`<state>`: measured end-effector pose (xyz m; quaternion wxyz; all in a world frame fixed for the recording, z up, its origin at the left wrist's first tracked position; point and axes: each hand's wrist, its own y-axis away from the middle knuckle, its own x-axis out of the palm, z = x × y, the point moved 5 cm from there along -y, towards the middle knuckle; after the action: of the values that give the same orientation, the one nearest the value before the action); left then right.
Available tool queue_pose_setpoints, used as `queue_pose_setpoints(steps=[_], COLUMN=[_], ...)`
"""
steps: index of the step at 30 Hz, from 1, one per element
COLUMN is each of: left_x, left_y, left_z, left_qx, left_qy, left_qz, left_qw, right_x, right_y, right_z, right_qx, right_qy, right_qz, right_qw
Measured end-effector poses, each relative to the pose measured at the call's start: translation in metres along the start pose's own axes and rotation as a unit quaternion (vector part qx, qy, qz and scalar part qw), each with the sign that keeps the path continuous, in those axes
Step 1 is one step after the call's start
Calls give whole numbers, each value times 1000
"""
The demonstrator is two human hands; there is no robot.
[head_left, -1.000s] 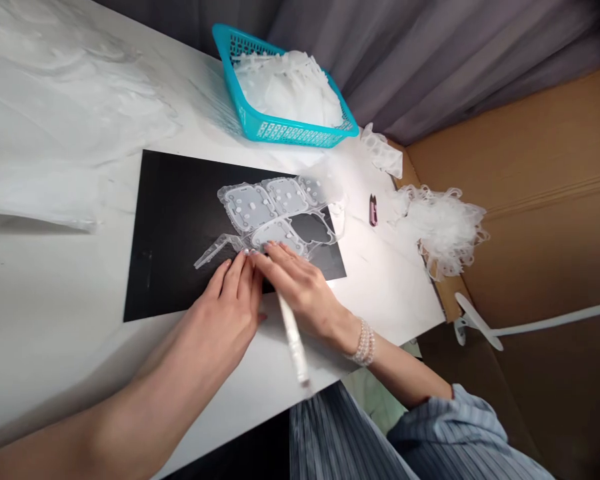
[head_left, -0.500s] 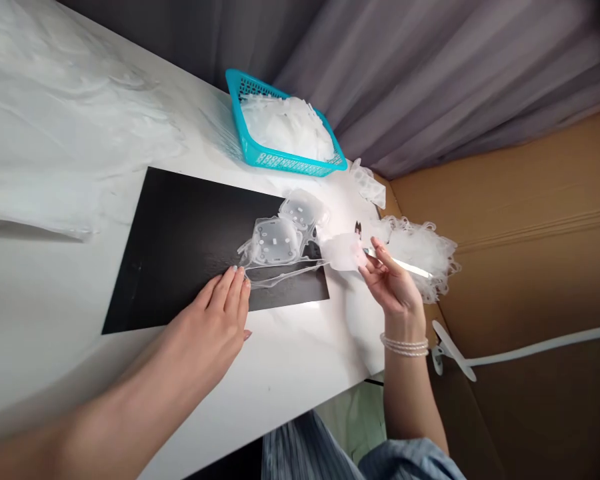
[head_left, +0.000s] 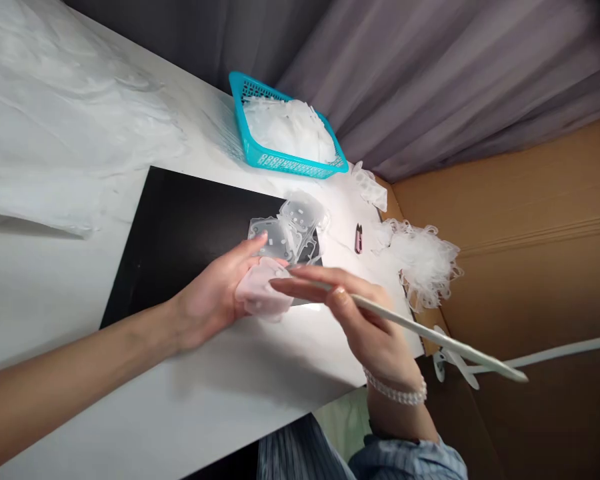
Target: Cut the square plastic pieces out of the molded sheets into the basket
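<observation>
My left hand [head_left: 215,293] is turned palm up and holds a thin translucent plastic piece [head_left: 261,293] with small holes. The piece lies across the fingers. My right hand [head_left: 365,320] grips a long, slim, pale stick-like tool [head_left: 430,332]; its far end slants down to the right. The working tip is hidden by my right index and middle fingers, which reach over the plastic piece. Just beyond my left hand, more translucent molded pieces [head_left: 303,212] with thin edge strips lie on a black mat [head_left: 190,220].
Behind the mat a turquoise basket [head_left: 293,165] holds a heap of whitish pieces. Small thread snips [head_left: 359,239] lie to the right, near a pile of curly clear scraps [head_left: 425,260]. Clear plastic sheeting [head_left: 70,127] covers the left of the white table. Cardboard [head_left: 520,207] walls the right side.
My left hand has turned over from the mat and taken the translucent piece. My right hand has let go of that piece, moved left over it, and swung the tool's rear end toward me.
</observation>
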<state>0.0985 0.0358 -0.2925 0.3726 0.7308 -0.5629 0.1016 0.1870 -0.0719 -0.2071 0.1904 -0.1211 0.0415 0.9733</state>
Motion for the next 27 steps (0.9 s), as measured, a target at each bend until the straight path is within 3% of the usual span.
queue_pose_setpoints(steps=[3, 5, 7, 12, 19, 27], left_x=[-4, -5, -5, -8, -11, -11], left_y=[-1, 1, 1, 2, 1, 7], left_z=[6, 8, 7, 5, 9, 11], left_qx=[7, 12, 17, 44, 45, -16], left_qy=[16, -7, -35, -106, -119, -94], left_qz=[-19, -27, -32, -77, -84, -79], left_qw=[1000, 1000, 999, 990, 988, 992], right_x=[-19, -30, -33, -18, -12, -9], right_y=[-4, -9, -13, -16, -15, -9], right_z=[-5, -15, -28, -46, -42, -31], right_qx=[-9, 11, 43, 71, 30, -28], right_qy=[48, 134, 168, 40, -13, 54], right_qz=[-100, -129, -97, 11, -8, -30], right_qw=[994, 982, 980, 997, 999, 998])
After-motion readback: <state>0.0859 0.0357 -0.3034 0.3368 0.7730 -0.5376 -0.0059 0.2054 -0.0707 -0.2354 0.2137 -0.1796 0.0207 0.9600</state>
